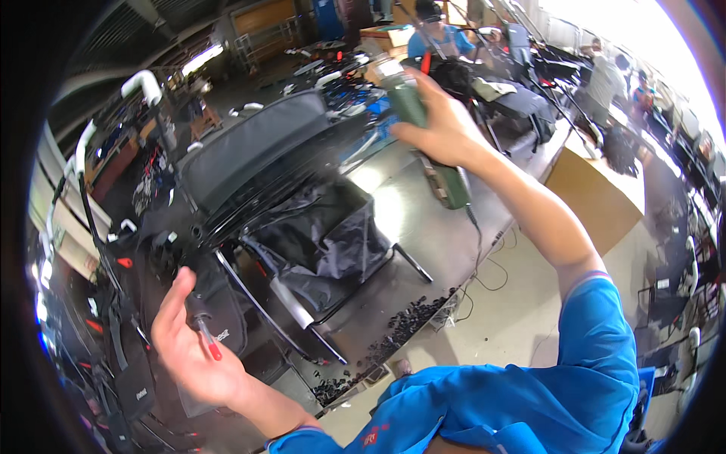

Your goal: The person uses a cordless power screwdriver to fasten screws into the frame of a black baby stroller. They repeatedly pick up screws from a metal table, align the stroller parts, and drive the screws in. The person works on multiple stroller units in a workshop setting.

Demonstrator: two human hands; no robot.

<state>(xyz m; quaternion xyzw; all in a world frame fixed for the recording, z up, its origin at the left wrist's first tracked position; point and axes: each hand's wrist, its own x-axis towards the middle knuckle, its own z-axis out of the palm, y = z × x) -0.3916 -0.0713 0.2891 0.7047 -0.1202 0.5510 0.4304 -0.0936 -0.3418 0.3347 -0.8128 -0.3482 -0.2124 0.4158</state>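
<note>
My right hand [442, 125] is raised over the far side of the metal worktable [423, 234], closed around a green corded power screwdriver [408, 102]. The tool is blurred by motion. At the lower left, my left hand [197, 356] has its fingers stretched out. A small dark-topped piece with a red tip [215, 350] shows in front of its palm; whether the hand touches it I cannot tell. Between the hands lies a frame of metal tubes [291, 303] with a slack black fabric bag [318, 242]. Behind it stands a dark padded panel [257, 147].
Many small black parts [408, 325] lie along the table's near edge. A cable [478, 234] runs from the tool past that edge. A cardboard box [594, 197] stands to the right. Farther off, people work among frames, one person in blue [439, 38] opposite.
</note>
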